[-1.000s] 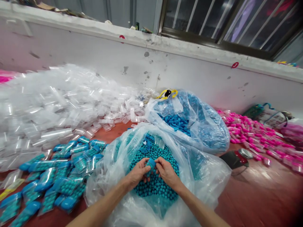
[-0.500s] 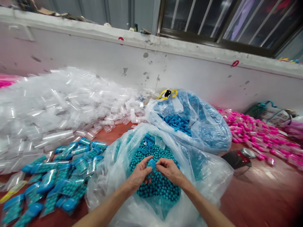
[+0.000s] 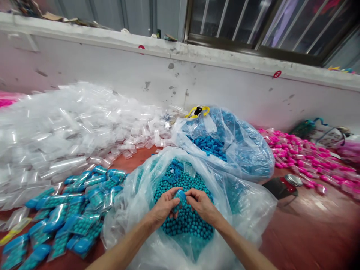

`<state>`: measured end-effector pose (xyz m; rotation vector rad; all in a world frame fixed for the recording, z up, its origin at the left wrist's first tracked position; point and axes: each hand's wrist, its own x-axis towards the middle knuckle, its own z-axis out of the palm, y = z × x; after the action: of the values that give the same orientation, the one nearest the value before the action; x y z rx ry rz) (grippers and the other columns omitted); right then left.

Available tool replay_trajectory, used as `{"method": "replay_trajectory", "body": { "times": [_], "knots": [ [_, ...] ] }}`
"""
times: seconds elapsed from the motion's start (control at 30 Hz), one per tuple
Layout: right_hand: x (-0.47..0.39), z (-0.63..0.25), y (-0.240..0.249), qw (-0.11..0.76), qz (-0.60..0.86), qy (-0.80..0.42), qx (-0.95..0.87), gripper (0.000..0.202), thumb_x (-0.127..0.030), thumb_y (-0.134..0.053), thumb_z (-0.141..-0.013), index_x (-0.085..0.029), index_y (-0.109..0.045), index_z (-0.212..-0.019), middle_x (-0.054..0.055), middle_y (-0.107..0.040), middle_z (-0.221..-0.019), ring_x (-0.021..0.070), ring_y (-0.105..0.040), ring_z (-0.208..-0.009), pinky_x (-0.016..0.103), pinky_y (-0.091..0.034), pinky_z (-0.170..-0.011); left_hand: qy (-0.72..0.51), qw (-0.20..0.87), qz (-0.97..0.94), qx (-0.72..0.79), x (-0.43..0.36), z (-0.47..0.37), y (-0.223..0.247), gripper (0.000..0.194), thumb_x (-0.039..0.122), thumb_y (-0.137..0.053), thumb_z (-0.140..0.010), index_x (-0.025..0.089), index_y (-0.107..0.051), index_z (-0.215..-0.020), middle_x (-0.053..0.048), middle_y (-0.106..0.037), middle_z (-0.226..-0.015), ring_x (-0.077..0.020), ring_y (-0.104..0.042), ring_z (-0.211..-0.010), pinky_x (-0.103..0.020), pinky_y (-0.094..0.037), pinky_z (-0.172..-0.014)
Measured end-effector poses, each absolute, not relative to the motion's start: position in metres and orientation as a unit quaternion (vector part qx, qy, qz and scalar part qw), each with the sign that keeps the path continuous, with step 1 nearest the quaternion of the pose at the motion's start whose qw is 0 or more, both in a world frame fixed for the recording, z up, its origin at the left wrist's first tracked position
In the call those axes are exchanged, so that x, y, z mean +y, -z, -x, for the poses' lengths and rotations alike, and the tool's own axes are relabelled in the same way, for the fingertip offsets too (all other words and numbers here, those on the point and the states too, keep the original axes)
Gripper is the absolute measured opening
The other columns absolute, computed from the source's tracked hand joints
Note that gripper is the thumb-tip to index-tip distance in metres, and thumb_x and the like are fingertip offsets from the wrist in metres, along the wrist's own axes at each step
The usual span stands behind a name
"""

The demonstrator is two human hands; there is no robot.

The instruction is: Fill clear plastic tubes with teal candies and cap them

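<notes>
Over an open plastic bag (image 3: 132, 210) of teal beads (image 3: 194, 221), both hands meet around a small clear container with a blue cap (image 3: 180, 194). My left hand (image 3: 165, 206) is closed round the container, thumb and forefinger on its near side. My right hand (image 3: 201, 202) has its fingers pinched together at the cap's right edge. The container's lower part is mostly hidden by the fingers. A few blue caps (image 3: 174, 170) and a clear empty container (image 3: 189, 169) lie on the beads at the bag's far side.
Filled, blue-capped containers (image 3: 81, 210) lie heaped at left, before a large pile of clear empty ones (image 3: 84, 123). Behind the bead bag is a bag of blue caps (image 3: 239, 146). Pink pieces (image 3: 303, 157) and a dark, silver-topped object (image 3: 284, 187) are at right on the red surface (image 3: 317, 232).
The blue cap on the container is tilted slightly differently, and my right fingers have come against its edge. The whole view has shifted slightly.
</notes>
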<state>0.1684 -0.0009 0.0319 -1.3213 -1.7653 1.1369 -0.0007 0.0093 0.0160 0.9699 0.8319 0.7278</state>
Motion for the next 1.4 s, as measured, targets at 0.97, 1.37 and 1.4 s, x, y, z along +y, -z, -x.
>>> {"method": "replay_trajectory", "body": {
  "times": [0.97,1.37,1.4],
  "knots": [
    [-0.023,-0.137,-0.040,0.252,0.522,-0.346,-0.738,0.081,-0.028,-0.065,-0.061,-0.009,-0.029,-0.131,0.017,-0.044,-0.118,0.0273,-0.045,-0.108,0.040,-0.039,-0.088,-0.419,0.692,-0.407,0.425,-0.010,-0.018,-0.035,0.040,0.035,-0.062,-0.069,0.018,-0.051,-0.104,0.000,-0.061,-0.084,-0.0150,-0.056,-0.080,-0.024,-0.042,-0.073],
    [-0.037,-0.129,-0.028,0.256,0.535,-0.323,-0.738,0.074,-0.025,-0.062,-0.064,-0.015,-0.029,-0.129,0.013,-0.047,-0.112,0.0233,-0.053,-0.093,0.037,-0.045,-0.079,-0.346,0.539,-0.543,0.543,-0.015,-0.023,-0.029,0.013,0.029,-0.045,-0.074,0.019,-0.048,-0.081,0.005,-0.047,-0.057,-0.0110,-0.045,-0.052,-0.020,-0.034,-0.050],
    [-0.035,-0.131,-0.030,0.241,0.512,-0.361,-0.741,0.079,-0.025,-0.063,-0.065,-0.015,-0.023,-0.133,0.013,-0.045,-0.117,0.0216,-0.054,-0.092,0.035,-0.046,-0.078,-0.333,0.512,-0.574,0.546,-0.015,-0.016,-0.033,0.013,0.029,-0.044,-0.074,0.019,-0.048,-0.082,0.004,-0.051,-0.060,-0.0121,-0.048,-0.055,-0.021,-0.036,-0.053]
  ]
}}
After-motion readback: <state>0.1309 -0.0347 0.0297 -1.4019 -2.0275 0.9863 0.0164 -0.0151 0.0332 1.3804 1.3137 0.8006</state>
